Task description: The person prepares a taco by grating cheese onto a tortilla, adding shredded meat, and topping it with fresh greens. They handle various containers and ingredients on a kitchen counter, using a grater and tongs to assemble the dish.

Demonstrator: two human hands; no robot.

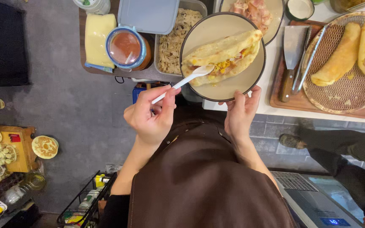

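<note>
Flatbread [227,52] could spill corn off the tilting plate [233,88] gripped by the right hand [241,112] if the left hand [151,116], pinching the spoon [186,80], pushes hard.

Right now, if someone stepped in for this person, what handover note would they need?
Left hand: holds a white plastic spoon, its tip in the open edge of the folded flatbread.
Right hand: grips the near rim of the beige plate that carries the flatbread, held just off the counter edge.
Nearby: open jar of red sauce, tub of shredded filling, block of cheese, and a round wire rack on a wooden tray with two more folded flatbreads.
Done: flatbread folded, yellow and pink filling showing.
Left: spoon not yet withdrawn, plate not yet set down.
</note>
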